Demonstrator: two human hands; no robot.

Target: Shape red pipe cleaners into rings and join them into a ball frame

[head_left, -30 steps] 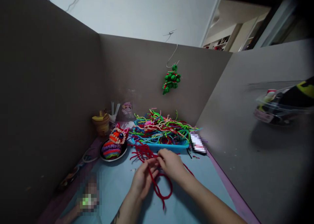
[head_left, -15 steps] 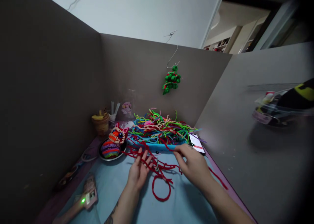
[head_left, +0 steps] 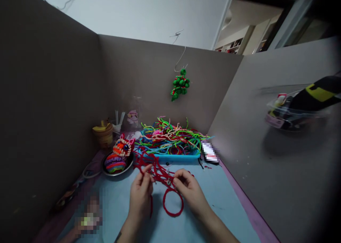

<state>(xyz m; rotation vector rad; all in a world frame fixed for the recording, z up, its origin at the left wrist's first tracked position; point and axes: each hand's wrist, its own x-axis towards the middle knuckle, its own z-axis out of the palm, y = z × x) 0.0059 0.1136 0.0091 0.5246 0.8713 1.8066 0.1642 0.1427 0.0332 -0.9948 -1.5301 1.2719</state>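
Note:
Several red pipe cleaners lie tangled on the light blue mat, between and behind my two hands. My left hand is closed, thumb and fingers pinching a red pipe cleaner at the left of the tangle; one red length hangs below it. At the tangle's right side, my right hand is also closed, its fingertips together on a red pipe cleaner. A red pipe cleaner ring rests on the mat between the wrists. The exact strands within each grip are partly hidden by fingers.
Behind the tangle stands a blue tray heaped with multicoloured pipe cleaners. A striped pipe-cleaner figure sits in a metal bowl at left. A phone lies right of the tray. A green ornament hangs from a wire. Grey panels surround the table.
My left hand has turned over from palm up with spread fingers and closed on a red pipe cleaner. My right hand has come lower and left, bringing its red strand toward the tangle.

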